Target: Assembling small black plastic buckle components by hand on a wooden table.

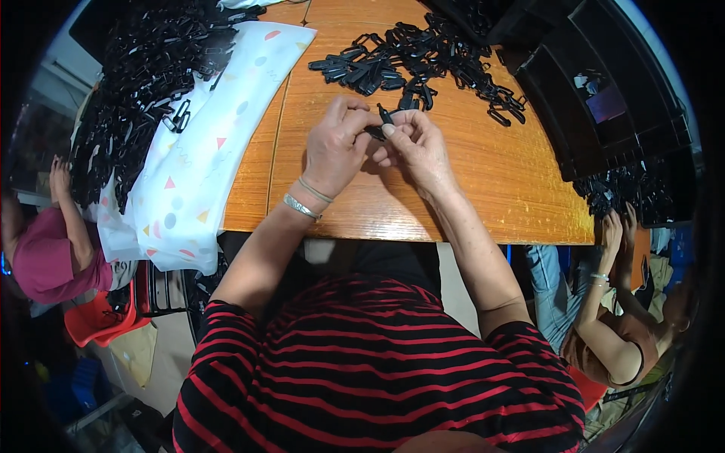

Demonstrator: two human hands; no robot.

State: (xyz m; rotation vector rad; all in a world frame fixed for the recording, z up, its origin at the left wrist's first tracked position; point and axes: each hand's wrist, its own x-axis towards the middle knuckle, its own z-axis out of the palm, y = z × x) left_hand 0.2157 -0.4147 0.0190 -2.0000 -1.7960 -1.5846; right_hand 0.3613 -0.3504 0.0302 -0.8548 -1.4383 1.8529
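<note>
Over the wooden table my left hand [337,148] and my right hand [423,151] meet, both closed. Between thumb and fingers of the right hand is a small narrow black plastic piece [384,114], its pointed end sticking up. Another bit of black plastic [374,132] shows at the left fingertips; whether the two are joined I cannot tell. Just beyond my hands lies a heap of black plastic clips [370,72], some of them open oblong loops, spreading to the far right. Fingers cover most of the held piece.
A patterned white plastic sheet [189,166] covers the table's left side, under a large pile of black clips [151,68]. Black crates [540,113] stand at the right edge. Two other people work nearby, one in a maroon top [57,253] at left, another [619,340] at right.
</note>
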